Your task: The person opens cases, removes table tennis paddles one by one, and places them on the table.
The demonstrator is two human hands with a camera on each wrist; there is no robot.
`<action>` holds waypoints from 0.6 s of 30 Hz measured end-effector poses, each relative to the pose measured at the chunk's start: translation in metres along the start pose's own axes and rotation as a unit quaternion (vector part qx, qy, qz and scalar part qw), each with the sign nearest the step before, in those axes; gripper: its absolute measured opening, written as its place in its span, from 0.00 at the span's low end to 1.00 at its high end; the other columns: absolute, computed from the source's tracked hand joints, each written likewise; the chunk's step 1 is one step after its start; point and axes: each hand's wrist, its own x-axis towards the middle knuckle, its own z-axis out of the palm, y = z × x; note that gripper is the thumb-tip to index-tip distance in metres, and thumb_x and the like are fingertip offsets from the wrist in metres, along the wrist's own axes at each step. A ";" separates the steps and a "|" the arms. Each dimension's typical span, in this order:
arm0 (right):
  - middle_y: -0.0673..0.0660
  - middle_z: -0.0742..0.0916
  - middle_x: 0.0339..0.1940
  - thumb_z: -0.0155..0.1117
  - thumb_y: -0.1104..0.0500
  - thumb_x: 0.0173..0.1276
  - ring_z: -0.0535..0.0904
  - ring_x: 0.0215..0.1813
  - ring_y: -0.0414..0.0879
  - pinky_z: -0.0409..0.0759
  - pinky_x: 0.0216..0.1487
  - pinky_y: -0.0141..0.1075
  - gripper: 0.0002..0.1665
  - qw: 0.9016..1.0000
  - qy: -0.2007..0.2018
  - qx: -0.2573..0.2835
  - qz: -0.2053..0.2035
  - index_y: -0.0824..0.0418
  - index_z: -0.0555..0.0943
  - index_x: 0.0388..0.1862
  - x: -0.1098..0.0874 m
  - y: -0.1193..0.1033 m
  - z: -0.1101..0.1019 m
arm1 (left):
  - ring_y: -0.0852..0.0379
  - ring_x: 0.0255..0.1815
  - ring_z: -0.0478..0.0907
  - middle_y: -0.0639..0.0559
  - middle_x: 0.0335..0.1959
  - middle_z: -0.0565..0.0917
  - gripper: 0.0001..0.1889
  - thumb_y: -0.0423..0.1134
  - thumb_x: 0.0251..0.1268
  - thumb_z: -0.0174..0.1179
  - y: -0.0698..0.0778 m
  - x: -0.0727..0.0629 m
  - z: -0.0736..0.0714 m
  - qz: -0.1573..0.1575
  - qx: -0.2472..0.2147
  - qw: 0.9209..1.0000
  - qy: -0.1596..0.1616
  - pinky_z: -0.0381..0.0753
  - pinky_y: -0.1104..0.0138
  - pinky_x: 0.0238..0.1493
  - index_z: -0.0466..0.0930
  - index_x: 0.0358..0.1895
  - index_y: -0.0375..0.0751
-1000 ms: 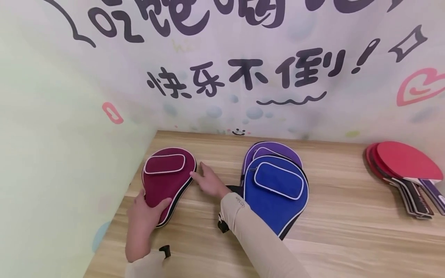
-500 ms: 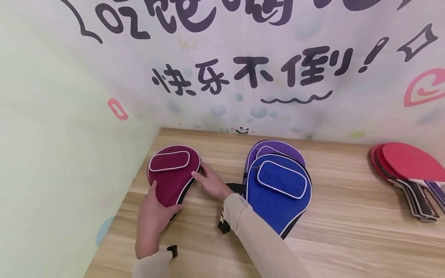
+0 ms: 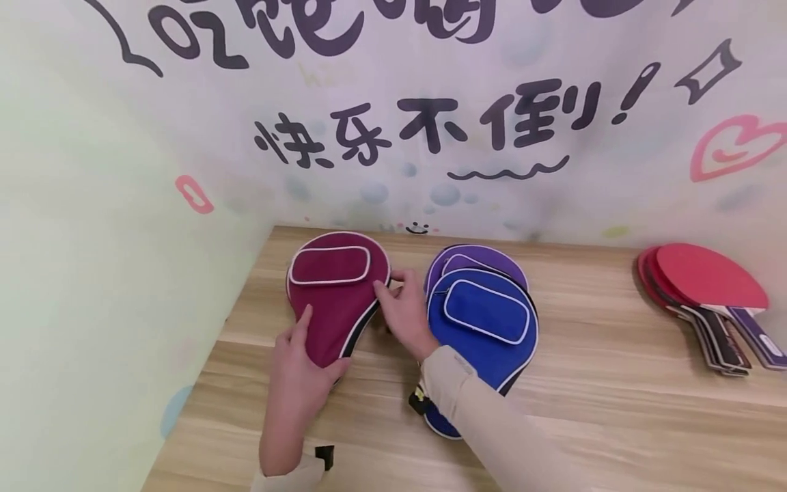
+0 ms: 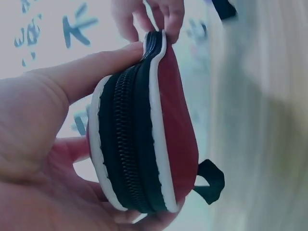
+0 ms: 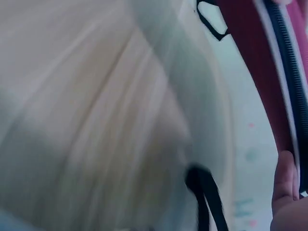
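A maroon table tennis paddle case (image 3: 335,311) with white piping and a small front pocket is held up between both hands. My left hand (image 3: 300,386) grips its narrow handle end, thumb on the right edge and fingers around the left. In the left wrist view, a black zipper (image 4: 126,139) runs around that end, between thumb and fingers. My right hand (image 3: 406,313) pinches the case's right edge by the wide part. Right beside that hand lies a blue paddle case (image 3: 482,348) over a purple paddle case (image 3: 492,257); my right forearm hides part of the blue one.
Several red table tennis paddles (image 3: 710,277) are stacked at the right of the wooden table (image 3: 590,396). A wall (image 3: 369,198) with dark lettering rises behind, and another wall (image 3: 92,307) bounds the left. A black strap (image 5: 207,197) dangles in the right wrist view.
Both hands have carried the maroon case to the right and upward, closer to the blue and purple cases. The right thumb and fingers have closed onto its edge. The paddles stay put.
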 end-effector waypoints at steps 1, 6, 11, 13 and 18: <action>0.65 0.81 0.46 0.67 0.58 0.71 0.78 0.31 0.37 0.77 0.30 0.28 0.18 1.000 0.007 -0.002 -0.017 0.66 0.76 0.53 -0.002 -0.001 -0.009 | 0.31 0.73 0.63 0.28 0.73 0.64 0.57 0.46 0.50 0.79 0.007 -0.004 0.003 0.010 0.003 1.000 0.004 0.68 0.39 0.72 0.52 0.83 0.50; 0.68 0.77 0.49 0.68 0.65 0.70 0.79 0.30 0.31 0.80 0.31 0.25 0.19 0.995 0.033 0.021 -0.093 0.71 0.74 0.54 -0.022 0.002 -0.061 | 0.31 0.70 0.68 0.29 0.72 0.65 0.58 0.45 0.44 0.83 0.035 -0.026 0.018 0.057 0.008 0.998 0.009 0.73 0.40 0.68 0.57 0.81 0.57; 0.67 0.76 0.47 0.65 0.71 0.69 0.80 0.31 0.28 0.80 0.32 0.21 0.19 0.989 0.058 0.051 -0.124 0.76 0.71 0.55 -0.049 0.014 -0.113 | 0.35 0.71 0.68 0.33 0.72 0.67 0.60 0.43 0.37 0.86 0.056 -0.056 0.040 0.129 0.009 0.992 -0.004 0.76 0.43 0.66 0.61 0.79 0.61; 0.62 0.77 0.46 0.64 0.74 0.68 0.80 0.31 0.28 0.79 0.32 0.20 0.18 0.988 0.066 0.047 -0.131 0.78 0.71 0.54 -0.060 0.020 -0.134 | 0.36 0.70 0.68 0.33 0.72 0.67 0.60 0.44 0.34 0.86 0.064 -0.069 0.053 0.154 0.014 0.988 -0.007 0.77 0.45 0.65 0.63 0.79 0.60; 0.46 0.79 0.45 0.61 0.78 0.67 0.81 0.33 0.27 0.80 0.33 0.20 0.19 0.990 0.073 0.026 -0.113 0.79 0.70 0.56 -0.088 0.033 -0.184 | 0.39 0.69 0.69 0.36 0.72 0.67 0.58 0.49 0.34 0.86 0.079 -0.097 0.088 0.179 0.029 0.983 -0.031 0.78 0.45 0.63 0.64 0.77 0.61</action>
